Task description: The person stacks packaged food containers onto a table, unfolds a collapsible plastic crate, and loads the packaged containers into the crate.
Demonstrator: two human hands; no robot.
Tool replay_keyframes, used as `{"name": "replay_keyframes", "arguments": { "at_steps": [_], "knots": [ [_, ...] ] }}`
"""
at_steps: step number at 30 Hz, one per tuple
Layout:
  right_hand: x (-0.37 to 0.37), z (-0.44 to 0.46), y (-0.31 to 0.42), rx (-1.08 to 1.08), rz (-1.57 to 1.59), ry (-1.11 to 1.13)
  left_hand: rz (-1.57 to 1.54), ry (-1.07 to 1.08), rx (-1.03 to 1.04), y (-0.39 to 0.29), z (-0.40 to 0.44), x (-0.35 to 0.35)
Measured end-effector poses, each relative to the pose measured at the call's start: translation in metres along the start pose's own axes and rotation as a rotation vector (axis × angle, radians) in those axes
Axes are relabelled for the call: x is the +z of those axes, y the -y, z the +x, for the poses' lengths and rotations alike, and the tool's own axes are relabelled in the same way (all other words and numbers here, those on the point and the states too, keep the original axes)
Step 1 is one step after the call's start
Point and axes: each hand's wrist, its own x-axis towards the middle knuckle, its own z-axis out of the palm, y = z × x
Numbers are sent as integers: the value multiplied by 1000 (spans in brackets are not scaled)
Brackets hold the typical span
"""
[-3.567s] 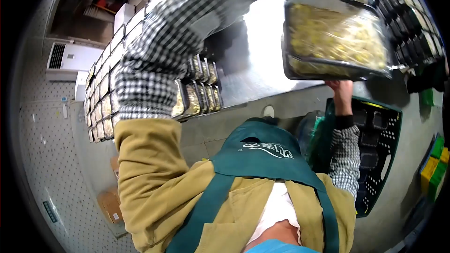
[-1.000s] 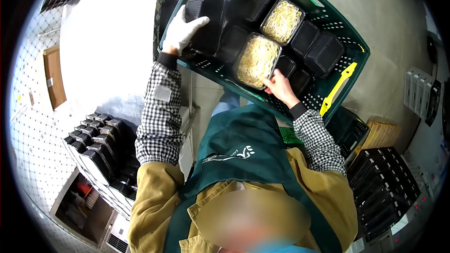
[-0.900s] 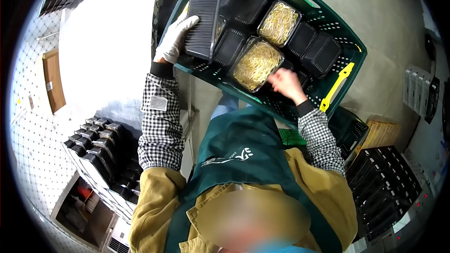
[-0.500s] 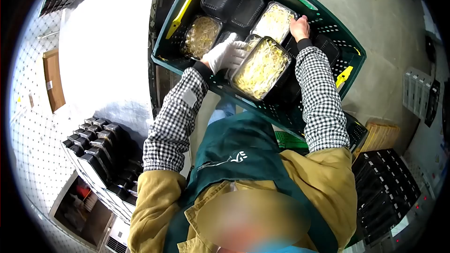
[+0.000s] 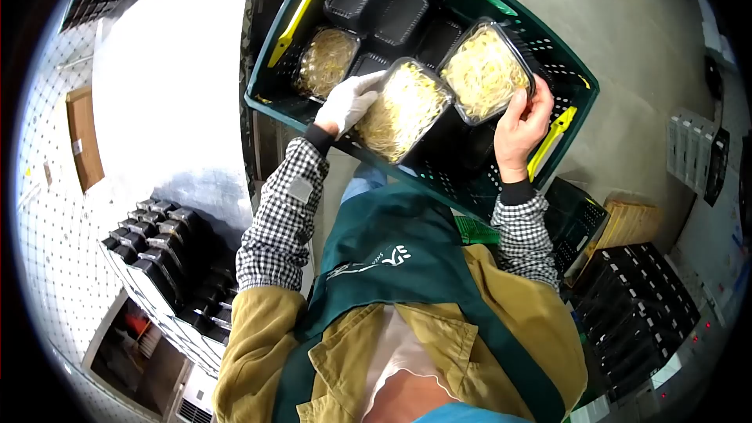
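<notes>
My left hand (image 5: pixel 348 103), in a white glove, grips the left edge of a clear-topped black tray of bean sprouts (image 5: pixel 406 108). This tray is tilted above the near side of a dark green crate (image 5: pixel 450 194). Bare, with thumb and fingers closed on a corner, my right hand (image 5: pixel 523 124) holds a second tray of bean sprouts (image 5: pixel 486 70) over the crate's right part. The two trays are close together. A third tray of sprouts (image 5: pixel 327 61) sits inside the crate at the left, beside several black trays (image 5: pixel 401 17).
Yellow handles (image 5: pixel 301 12) mark the crate's ends. A pale, bright table (image 5: pixel 176 70) stands to the left. Stacked black trays (image 5: pixel 168 247) are at lower left, and a black crate stack (image 5: pixel 638 313) stands at lower right near a wooden board (image 5: pixel 619 231).
My right hand has drawn its tray up and toward me, tilting it. The left hand's tray has shifted left and up, with the glove now on its left edge.
</notes>
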Motion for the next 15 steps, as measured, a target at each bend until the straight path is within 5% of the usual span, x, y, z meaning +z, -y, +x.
{"name": "replay_keyframes", "arguments": {
  "at_steps": [5, 7, 9, 10, 13, 15],
  "knots": [
    [-21, 1, 18, 51, 36, -272, -67, -56, -163, -10, -6, 2],
    [-21, 0, 39, 148, 92, -282, -128, -60, -67, -10, -4, 4],
    [-7, -15, 25, 260, 282, -152, -191, -7, -38, -20, -4, -6],
    [3, -27, 24, 342, 305, -9, -413, 15, -235, -27, -2, -10],
    [22, -45, -2, 580, 348, 276, -723, 128, -194, -54, -12, -16],
    [10, -30, -35, 118, -285, 19, -478, 179, -57, -69, -18, -8]
  ]
}}
